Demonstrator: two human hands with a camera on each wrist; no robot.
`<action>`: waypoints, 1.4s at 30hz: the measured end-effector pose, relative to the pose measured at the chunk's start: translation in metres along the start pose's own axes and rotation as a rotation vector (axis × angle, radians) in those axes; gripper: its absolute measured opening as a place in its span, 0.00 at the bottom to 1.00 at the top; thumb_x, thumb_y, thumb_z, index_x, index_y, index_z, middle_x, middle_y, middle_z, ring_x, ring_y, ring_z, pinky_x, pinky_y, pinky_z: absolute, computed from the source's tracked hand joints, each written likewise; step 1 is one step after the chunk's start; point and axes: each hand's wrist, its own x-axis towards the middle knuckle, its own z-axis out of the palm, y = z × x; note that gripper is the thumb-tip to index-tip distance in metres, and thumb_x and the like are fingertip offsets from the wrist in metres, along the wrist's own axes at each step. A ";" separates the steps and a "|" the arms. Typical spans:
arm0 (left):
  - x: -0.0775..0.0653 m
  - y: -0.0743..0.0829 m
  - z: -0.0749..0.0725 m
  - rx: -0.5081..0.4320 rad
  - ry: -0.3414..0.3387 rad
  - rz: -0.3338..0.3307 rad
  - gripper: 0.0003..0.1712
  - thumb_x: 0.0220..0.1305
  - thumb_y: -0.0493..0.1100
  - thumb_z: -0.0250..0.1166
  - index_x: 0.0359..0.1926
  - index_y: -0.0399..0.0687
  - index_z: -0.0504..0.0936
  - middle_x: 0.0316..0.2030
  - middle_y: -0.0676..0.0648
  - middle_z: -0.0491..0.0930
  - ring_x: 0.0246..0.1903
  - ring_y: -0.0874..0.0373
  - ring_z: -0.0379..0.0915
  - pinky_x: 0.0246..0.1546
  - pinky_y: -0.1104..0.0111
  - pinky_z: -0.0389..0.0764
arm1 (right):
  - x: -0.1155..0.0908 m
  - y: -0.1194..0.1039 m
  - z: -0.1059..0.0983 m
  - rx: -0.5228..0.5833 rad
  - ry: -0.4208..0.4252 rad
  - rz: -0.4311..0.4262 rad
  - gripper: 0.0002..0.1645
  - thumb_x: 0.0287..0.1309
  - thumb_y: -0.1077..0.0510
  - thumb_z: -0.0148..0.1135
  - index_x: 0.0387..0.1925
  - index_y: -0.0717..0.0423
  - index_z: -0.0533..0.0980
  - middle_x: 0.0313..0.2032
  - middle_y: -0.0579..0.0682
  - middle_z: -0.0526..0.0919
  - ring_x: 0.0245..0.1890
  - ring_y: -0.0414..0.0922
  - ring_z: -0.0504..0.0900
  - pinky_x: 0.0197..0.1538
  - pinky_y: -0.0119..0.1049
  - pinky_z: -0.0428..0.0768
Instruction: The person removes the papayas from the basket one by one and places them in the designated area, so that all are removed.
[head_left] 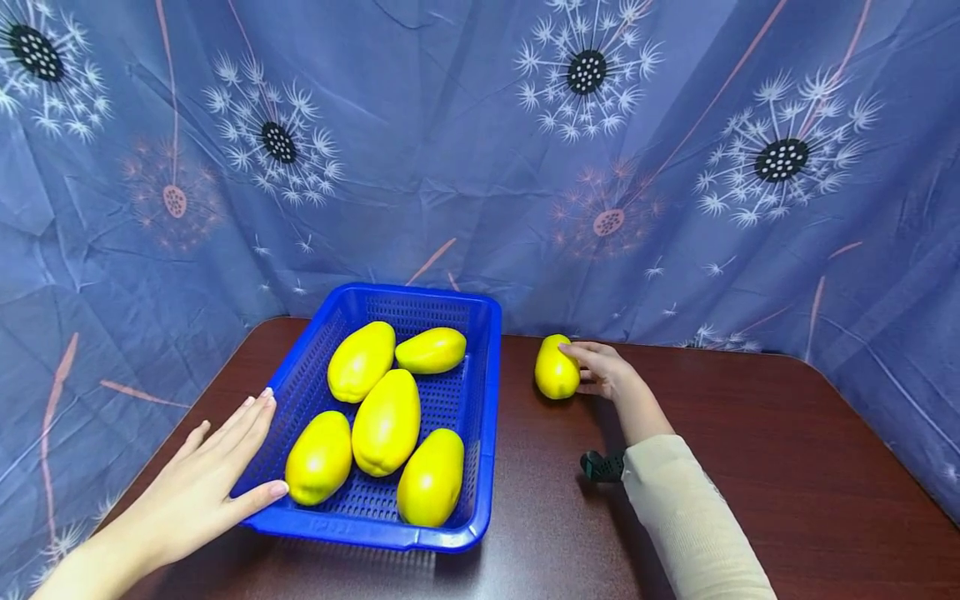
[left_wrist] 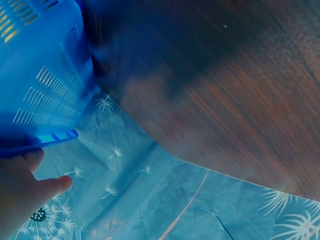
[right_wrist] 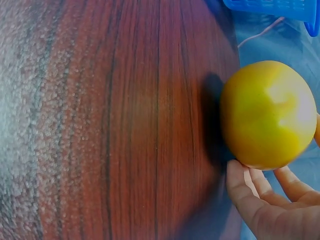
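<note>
Pickup appears in hand: right hand (head_left: 606,371) grips papaya (head_left: 556,373) near far edge of table (head_left: 757,450). Left hand (head_left: 198,493), fingers straight, touches basket (head_left: 489,433); steady lifting seems required.

Blue cloth (head_left: 442,167) printed with white dandelions (head_left: 587,72) at 10, 1 and 2 o'clock hangs in folds behind a reddish-brown, wood-grained table (head_left: 765,450), its top catching pale light (head_left: 528,521) near 6 o'clock.
</note>
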 end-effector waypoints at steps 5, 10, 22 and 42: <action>-0.001 0.000 0.000 -0.009 0.001 -0.002 0.51 0.59 0.58 0.60 0.73 0.44 0.44 0.72 0.43 0.47 0.70 0.65 0.25 0.65 0.52 0.25 | 0.001 0.002 0.001 0.008 -0.011 -0.005 0.42 0.59 0.46 0.59 0.68 0.59 0.56 0.55 0.57 0.68 0.45 0.48 0.75 0.49 0.44 0.75; -0.001 0.001 0.001 -0.016 -0.004 -0.003 0.51 0.59 0.58 0.61 0.73 0.44 0.44 0.71 0.42 0.47 0.70 0.66 0.25 0.66 0.52 0.26 | -0.001 0.004 -0.004 0.011 -0.030 -0.010 0.47 0.55 0.45 0.63 0.68 0.59 0.55 0.50 0.53 0.69 0.43 0.47 0.74 0.45 0.42 0.77; -0.001 0.001 0.000 -0.026 -0.028 -0.013 0.51 0.60 0.59 0.60 0.73 0.45 0.44 0.72 0.42 0.46 0.70 0.62 0.27 0.65 0.51 0.24 | -0.004 0.005 -0.011 0.005 -0.052 -0.018 0.51 0.53 0.45 0.66 0.69 0.61 0.52 0.50 0.52 0.69 0.43 0.47 0.73 0.43 0.41 0.78; -0.002 -0.001 -0.001 -0.011 -0.033 -0.004 0.50 0.60 0.59 0.60 0.73 0.44 0.44 0.72 0.42 0.46 0.71 0.58 0.29 0.65 0.52 0.24 | -0.027 -0.031 -0.027 0.000 -0.058 -0.026 0.51 0.57 0.46 0.61 0.72 0.56 0.46 0.69 0.64 0.49 0.67 0.60 0.55 0.60 0.52 0.66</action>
